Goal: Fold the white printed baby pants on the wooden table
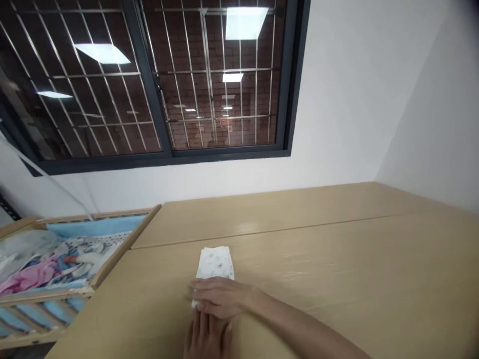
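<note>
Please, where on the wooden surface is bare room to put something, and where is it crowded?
The widest bare patch of wooden surface lies between the right forearm and the right wall; another runs from the seam to the window wall. Crowded: the white cloth, with right hand and left hand close together, and the crib, holding fabrics.

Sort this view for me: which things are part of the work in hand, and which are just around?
In use:
folded patterned cloth
right hand, across the cloth
left hand, nearer
table beneath

Just around:
crib
pink fabric inside it
barred window
</note>
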The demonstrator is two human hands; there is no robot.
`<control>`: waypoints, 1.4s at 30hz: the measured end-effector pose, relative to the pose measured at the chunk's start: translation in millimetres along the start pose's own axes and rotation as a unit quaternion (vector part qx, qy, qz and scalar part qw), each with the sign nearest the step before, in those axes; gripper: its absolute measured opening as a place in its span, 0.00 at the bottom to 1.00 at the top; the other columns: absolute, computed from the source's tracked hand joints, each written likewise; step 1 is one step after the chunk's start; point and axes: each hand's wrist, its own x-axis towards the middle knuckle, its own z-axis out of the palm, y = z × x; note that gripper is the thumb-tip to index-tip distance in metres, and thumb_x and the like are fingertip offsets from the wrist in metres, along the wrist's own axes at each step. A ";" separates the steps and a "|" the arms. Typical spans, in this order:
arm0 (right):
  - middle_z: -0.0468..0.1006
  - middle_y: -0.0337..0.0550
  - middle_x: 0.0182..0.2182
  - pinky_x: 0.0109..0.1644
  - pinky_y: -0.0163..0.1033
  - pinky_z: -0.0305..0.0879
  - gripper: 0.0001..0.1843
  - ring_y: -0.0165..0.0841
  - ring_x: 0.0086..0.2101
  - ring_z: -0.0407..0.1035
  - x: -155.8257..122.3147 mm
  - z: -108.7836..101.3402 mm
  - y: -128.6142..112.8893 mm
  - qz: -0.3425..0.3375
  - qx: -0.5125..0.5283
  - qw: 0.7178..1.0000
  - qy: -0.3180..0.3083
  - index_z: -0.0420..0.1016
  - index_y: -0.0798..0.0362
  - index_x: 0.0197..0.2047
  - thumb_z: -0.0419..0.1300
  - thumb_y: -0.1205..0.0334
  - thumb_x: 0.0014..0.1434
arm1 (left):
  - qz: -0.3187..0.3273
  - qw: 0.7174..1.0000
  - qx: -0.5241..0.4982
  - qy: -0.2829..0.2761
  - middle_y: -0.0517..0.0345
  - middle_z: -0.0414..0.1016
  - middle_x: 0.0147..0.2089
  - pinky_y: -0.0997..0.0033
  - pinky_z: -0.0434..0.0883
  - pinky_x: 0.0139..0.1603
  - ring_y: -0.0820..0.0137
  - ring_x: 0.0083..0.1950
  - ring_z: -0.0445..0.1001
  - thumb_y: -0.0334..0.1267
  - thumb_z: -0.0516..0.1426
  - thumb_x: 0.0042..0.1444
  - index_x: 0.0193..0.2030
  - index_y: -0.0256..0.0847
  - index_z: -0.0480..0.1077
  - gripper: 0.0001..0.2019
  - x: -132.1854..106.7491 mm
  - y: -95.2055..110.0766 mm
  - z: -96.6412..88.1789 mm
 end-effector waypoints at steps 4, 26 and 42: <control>0.59 0.47 0.71 0.74 0.43 0.44 0.28 0.35 0.71 0.49 0.1 25.1 22.3 0.026 0.001 0.998 -0.059 0.59 0.50 0.72 0.47 0.54 0.73 | -0.005 0.999 0.004 -0.048 0.41 0.79 0.56 0.42 0.72 0.58 0.45 0.58 0.75 0.50 0.53 0.62 0.55 0.47 0.76 0.20 -5.7 0.8 0.8; 0.56 0.53 0.72 0.72 0.54 0.45 0.30 0.45 0.70 0.49 -12.3 -19.9 46.8 0.196 -0.073 0.974 0.086 0.62 0.49 0.71 0.54 0.48 0.69 | 0.005 0.983 -0.145 -0.113 0.51 0.83 0.47 0.50 0.68 0.57 0.58 0.49 0.79 0.38 0.51 0.65 0.46 0.46 0.78 0.13 42.7 -52.8 -19.3; 0.81 0.51 0.45 0.55 0.47 0.60 0.13 0.42 0.47 0.73 -54.7 -5.4 -7.0 0.232 -0.144 0.959 0.074 0.80 0.52 0.45 0.53 0.63 0.68 | 0.067 0.963 -0.163 -0.202 0.51 0.81 0.44 0.57 0.65 0.54 0.60 0.49 0.77 0.36 0.48 0.68 0.40 0.43 0.74 0.14 83.9 -77.5 -42.8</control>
